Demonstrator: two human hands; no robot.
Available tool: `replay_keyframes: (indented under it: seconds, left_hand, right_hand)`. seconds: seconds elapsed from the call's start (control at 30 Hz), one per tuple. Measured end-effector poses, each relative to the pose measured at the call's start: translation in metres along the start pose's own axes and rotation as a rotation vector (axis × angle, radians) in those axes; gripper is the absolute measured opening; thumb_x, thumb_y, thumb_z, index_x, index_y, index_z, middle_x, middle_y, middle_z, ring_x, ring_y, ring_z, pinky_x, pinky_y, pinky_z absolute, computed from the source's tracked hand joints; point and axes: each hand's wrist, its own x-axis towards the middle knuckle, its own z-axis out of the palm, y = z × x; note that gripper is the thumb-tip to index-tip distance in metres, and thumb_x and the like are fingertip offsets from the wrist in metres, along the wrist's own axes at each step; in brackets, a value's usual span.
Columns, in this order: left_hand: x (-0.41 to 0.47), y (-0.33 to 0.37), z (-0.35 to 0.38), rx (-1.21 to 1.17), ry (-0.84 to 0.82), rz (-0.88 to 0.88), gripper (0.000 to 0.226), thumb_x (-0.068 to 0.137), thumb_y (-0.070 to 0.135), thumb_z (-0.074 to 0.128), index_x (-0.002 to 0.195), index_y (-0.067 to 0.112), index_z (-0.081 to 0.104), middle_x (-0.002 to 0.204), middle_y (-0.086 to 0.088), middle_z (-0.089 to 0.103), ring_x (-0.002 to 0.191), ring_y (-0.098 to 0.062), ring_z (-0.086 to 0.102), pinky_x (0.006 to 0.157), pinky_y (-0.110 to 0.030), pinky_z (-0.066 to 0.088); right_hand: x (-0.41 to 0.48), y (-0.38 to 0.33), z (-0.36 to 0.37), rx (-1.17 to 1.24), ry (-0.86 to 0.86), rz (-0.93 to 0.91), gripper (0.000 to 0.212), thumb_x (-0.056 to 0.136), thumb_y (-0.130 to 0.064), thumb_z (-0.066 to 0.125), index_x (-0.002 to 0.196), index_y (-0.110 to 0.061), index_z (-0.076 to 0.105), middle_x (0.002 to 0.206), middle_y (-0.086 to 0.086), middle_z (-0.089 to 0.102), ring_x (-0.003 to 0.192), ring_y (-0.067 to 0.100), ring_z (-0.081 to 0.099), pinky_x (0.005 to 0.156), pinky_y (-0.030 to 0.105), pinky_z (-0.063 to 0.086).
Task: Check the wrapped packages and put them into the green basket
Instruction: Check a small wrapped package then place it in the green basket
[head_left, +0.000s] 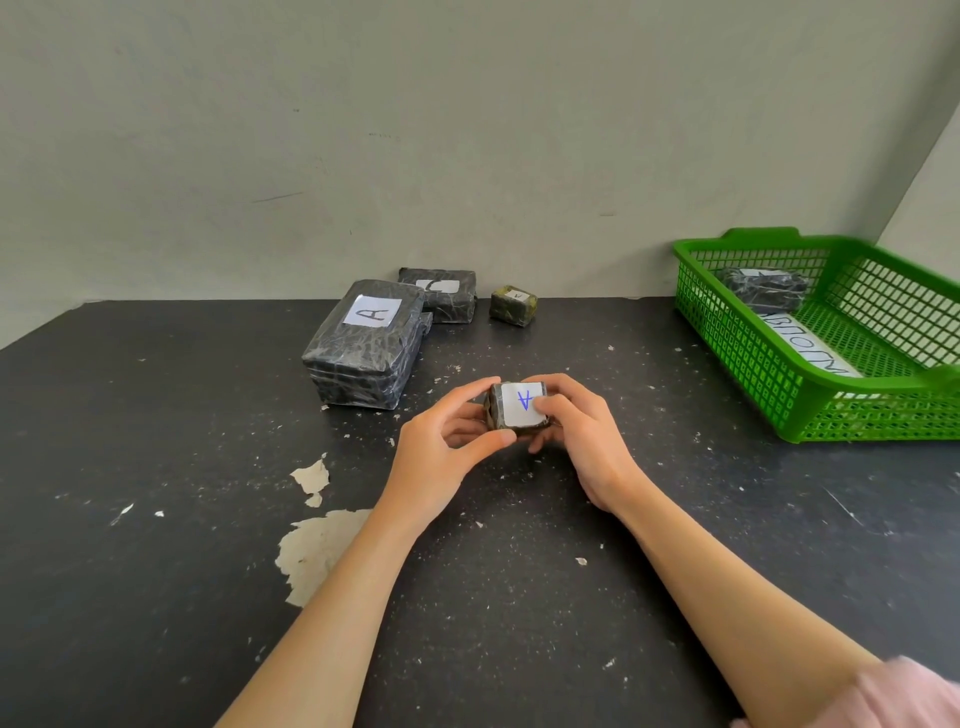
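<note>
Both hands hold a small wrapped package (511, 408) above the middle of the table; its white label with a blue "A" faces up. My left hand (447, 441) grips its left side, my right hand (576, 436) its right side, thumb on the label. A large black wrapped package (363, 343) labelled "A" lies behind to the left. A flatter black package (441, 293) sits behind it by the wall. A small olive package (513, 305) stands beside that. The green basket (769, 374) at the right holds one wrapped package (763, 288) and a lettered paper strip (805, 345).
The black tabletop (519, 597) has chipped patches (311, 551) at the front left. A grey wall (467, 156) runs close behind the packages, and another wall meets it behind the basket. A pink sleeve (904, 696) shows at the bottom right.
</note>
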Motion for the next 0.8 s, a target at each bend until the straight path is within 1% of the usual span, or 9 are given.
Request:
replay_keyframes:
  seconds: [0.17, 0.23, 0.3, 0.37, 0.43, 0.5, 0.57, 0.7, 0.8]
  left_hand:
    - [-0.0003, 0.0011, 0.0005, -0.007, 0.000, 0.001, 0.055, 0.074, 0.016, 0.077, 0.124, 0.030, 0.056, 0.100, -0.001, 0.068, 0.082, -0.004, 0.066, 0.075, -0.013, 0.050]
    - [-0.0013, 0.0024, 0.0010, 0.013, 0.006, 0.005, 0.052, 0.074, 0.019, 0.077, 0.121, 0.033, 0.057, 0.094, 0.002, 0.068, 0.078, -0.002, 0.065, 0.072, -0.012, 0.049]
    - [-0.0020, 0.0043, 0.0024, 0.047, 0.039, 0.018, 0.045, 0.076, 0.023, 0.076, 0.114, 0.037, 0.057, 0.087, 0.006, 0.067, 0.076, -0.001, 0.064, 0.070, -0.011, 0.049]
    - [-0.0018, 0.0048, 0.0029, 0.063, 0.092, 0.031, 0.036, 0.078, 0.027, 0.073, 0.108, 0.037, 0.058, 0.086, 0.009, 0.066, 0.078, 0.000, 0.064, 0.069, -0.011, 0.049]
    - [-0.0011, 0.0050, 0.0016, 0.042, 0.134, 0.027, 0.030, 0.081, 0.030, 0.070, 0.109, 0.031, 0.060, 0.088, 0.010, 0.066, 0.081, 0.001, 0.063, 0.070, -0.009, 0.048]
    - [-0.0001, 0.0047, 0.0006, 0.030, 0.142, 0.019, 0.031, 0.082, 0.032, 0.067, 0.112, 0.026, 0.062, 0.091, 0.012, 0.066, 0.082, 0.002, 0.063, 0.071, -0.008, 0.048]
    - [-0.0004, 0.0046, 0.0015, 0.024, 0.128, 0.012, 0.036, 0.081, 0.031, 0.069, 0.115, 0.024, 0.061, 0.092, 0.014, 0.065, 0.083, 0.004, 0.062, 0.071, -0.008, 0.047]
    - [-0.0022, 0.0021, 0.0036, 0.074, 0.087, 0.088, 0.063, 0.075, 0.029, 0.075, 0.132, 0.028, 0.049, 0.109, 0.009, 0.061, 0.098, -0.001, 0.061, 0.080, -0.014, 0.051]
    - [-0.0027, 0.0011, 0.0021, 0.073, 0.085, 0.152, 0.058, 0.076, 0.023, 0.074, 0.129, 0.032, 0.050, 0.119, 0.006, 0.057, 0.103, -0.006, 0.061, 0.086, -0.019, 0.052]
  right_hand:
    - [-0.0001, 0.0001, 0.0014, -0.028, 0.049, 0.008, 0.014, 0.095, -0.013, 0.047, 0.097, -0.009, 0.061, 0.086, 0.002, 0.066, 0.067, 0.016, 0.060, 0.054, 0.027, 0.049]
    - [0.0007, 0.0017, 0.0010, -0.033, 0.040, 0.020, 0.015, 0.095, -0.016, 0.048, 0.095, -0.007, 0.061, 0.085, 0.006, 0.066, 0.063, 0.019, 0.060, 0.053, 0.029, 0.048]
    - [0.0009, 0.0023, 0.0002, -0.021, 0.023, 0.024, 0.021, 0.096, -0.020, 0.049, 0.101, -0.004, 0.061, 0.088, 0.012, 0.066, 0.063, 0.023, 0.061, 0.053, 0.030, 0.047]
    - [-0.0007, 0.0016, 0.0000, 0.020, -0.017, -0.003, 0.027, 0.095, -0.026, 0.050, 0.110, -0.006, 0.062, 0.091, 0.012, 0.066, 0.065, 0.022, 0.061, 0.053, 0.029, 0.048]
    - [-0.0034, 0.0006, 0.0012, 0.017, -0.068, -0.049, 0.028, 0.094, -0.027, 0.052, 0.114, -0.012, 0.061, 0.090, 0.007, 0.067, 0.067, 0.019, 0.061, 0.055, 0.026, 0.050]
    - [-0.0045, 0.0006, 0.0035, -0.030, -0.066, -0.077, 0.024, 0.093, -0.029, 0.053, 0.111, -0.015, 0.062, 0.087, 0.004, 0.068, 0.067, 0.018, 0.061, 0.057, 0.026, 0.050]
    - [-0.0032, 0.0010, 0.0042, -0.027, -0.035, -0.075, 0.025, 0.092, -0.031, 0.053, 0.106, -0.013, 0.063, 0.079, 0.004, 0.067, 0.064, 0.018, 0.061, 0.056, 0.027, 0.049]
    - [-0.0016, 0.0010, 0.0024, 0.025, -0.015, -0.034, 0.029, 0.092, -0.035, 0.052, 0.094, -0.009, 0.065, 0.068, 0.007, 0.064, 0.059, 0.019, 0.059, 0.052, 0.024, 0.047]
    - [-0.0016, 0.0015, 0.0038, -0.014, -0.031, -0.035, 0.030, 0.093, -0.037, 0.050, 0.089, -0.011, 0.066, 0.066, 0.007, 0.063, 0.058, 0.018, 0.059, 0.051, 0.023, 0.047]
